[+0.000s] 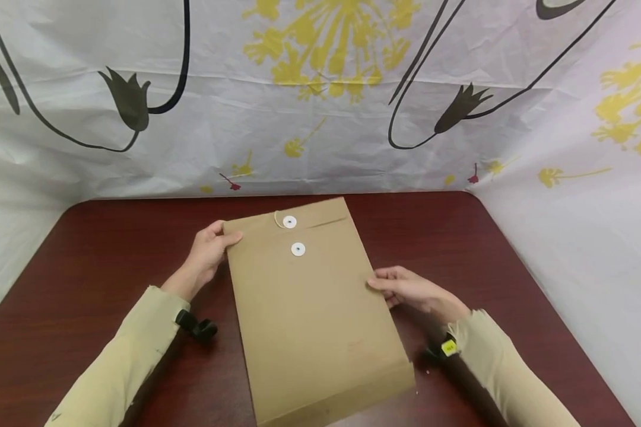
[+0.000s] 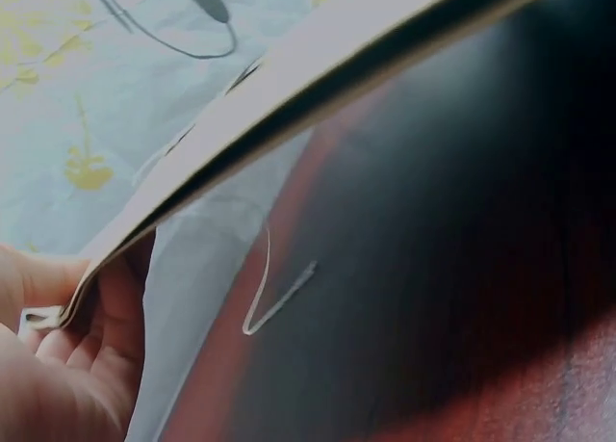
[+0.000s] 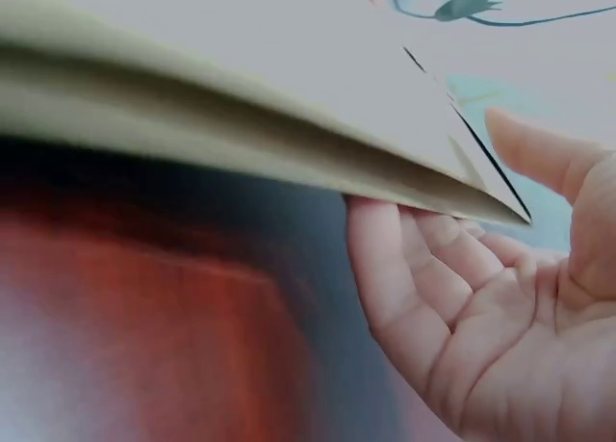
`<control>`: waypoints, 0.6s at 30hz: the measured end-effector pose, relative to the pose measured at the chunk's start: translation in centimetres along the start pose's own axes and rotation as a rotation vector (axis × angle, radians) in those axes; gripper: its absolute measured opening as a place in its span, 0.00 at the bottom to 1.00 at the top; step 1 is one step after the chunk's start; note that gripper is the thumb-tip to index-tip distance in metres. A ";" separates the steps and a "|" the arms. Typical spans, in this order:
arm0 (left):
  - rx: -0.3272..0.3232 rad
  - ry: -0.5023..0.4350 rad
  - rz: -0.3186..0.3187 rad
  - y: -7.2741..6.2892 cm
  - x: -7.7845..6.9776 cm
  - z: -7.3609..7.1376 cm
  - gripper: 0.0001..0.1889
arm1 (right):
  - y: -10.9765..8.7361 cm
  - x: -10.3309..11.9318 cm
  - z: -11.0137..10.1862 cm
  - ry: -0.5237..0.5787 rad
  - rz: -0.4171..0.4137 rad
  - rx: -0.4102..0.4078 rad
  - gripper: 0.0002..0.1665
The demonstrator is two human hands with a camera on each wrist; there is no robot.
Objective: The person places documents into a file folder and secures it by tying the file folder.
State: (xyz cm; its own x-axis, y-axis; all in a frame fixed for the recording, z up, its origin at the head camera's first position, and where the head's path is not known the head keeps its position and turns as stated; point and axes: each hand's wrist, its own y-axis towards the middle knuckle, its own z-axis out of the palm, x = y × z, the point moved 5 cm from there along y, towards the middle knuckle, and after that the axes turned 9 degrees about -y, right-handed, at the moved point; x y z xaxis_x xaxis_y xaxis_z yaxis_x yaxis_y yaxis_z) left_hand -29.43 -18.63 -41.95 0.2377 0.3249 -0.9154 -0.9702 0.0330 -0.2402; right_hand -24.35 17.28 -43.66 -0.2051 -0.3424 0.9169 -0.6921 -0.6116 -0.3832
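Observation:
A brown paper envelope [image 1: 320, 308] with two white button discs [image 1: 298, 249] is held up at a slant over the table. My left hand [image 1: 205, 255] pinches its upper left corner, thumb on the front face and fingers behind. A thin string [image 2: 258, 298] hangs below the envelope in the left wrist view. On the right, my right hand [image 1: 411, 290] holds the long edge. Its curled fingers [image 3: 385, 259] lie under the envelope, and in the right wrist view the thumb [image 3: 539, 148] stands slightly off the paper. Fingertips beneath are hidden.
The dark red-brown table [image 1: 491, 261] has rounded far corners. White sheeting [image 1: 203, 160] with yellow and grey flower prints hangs behind it and at both sides. Dark wrist straps [image 1: 194, 325] sit on both sleeves.

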 end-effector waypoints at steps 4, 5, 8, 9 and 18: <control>-0.058 -0.112 0.023 -0.4 -0.6 -0.8 0.09 | -2.7 -0.9 0.3 0.068 -0.074 0.078 0.11; -0.073 -0.132 0.026 -0.5 -0.6 -1.0 0.09 | -3.3 -1.0 0.2 0.097 -0.095 0.089 0.11; -0.117 -0.191 0.029 -0.9 -0.7 -1.6 0.08 | -4.8 -1.5 0.0 0.199 -0.164 0.109 0.14; -0.132 -0.212 0.027 -1.0 -0.7 -1.8 0.08 | -5.1 -1.7 0.0 0.238 -0.191 0.121 0.15; -0.248 -0.318 0.020 -2.0 -0.7 -2.5 0.09 | -6.4 -2.2 0.9 0.406 -0.281 -0.092 0.16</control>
State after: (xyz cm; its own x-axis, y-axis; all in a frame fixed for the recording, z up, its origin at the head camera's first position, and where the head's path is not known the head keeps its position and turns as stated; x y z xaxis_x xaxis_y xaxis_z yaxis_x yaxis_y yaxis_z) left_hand -27.57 -21.28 -41.69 0.1547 0.6004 -0.7846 -0.9241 -0.1930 -0.3299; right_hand -18.87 21.32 -43.29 -0.2415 0.1427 0.9599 -0.8139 -0.5685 -0.1202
